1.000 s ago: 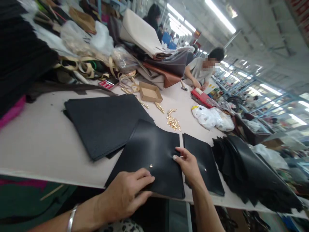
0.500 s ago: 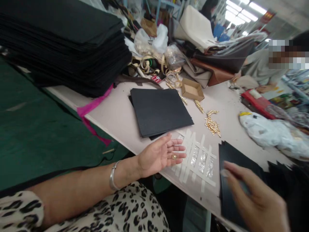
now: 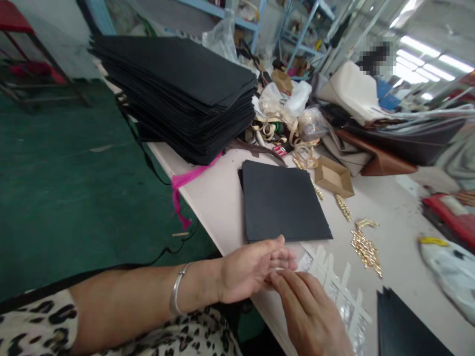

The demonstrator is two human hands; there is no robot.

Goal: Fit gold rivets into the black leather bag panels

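Observation:
My left hand lies palm up at the table's near edge, fingers stretched out and slightly cupped, a silver bracelet on the wrist. My right hand comes in from below, its straight fingers resting on the left hand's fingertips. What lies in the left palm is hidden. Just beyond the hands is a flat stack of black sheets. White tape strips with shiny patches are stuck to the table beside the right hand.
A tall pile of black sheets stands at the back left over a pink strip. Gold chains, a small cardboard box, black leather pieces, a white bag and bags lie right. Green floor is left.
The black leather piece I held a second ago is gone from my hands. My view swung left. My right hand moved from the leather pieces onto my upturned left hand.

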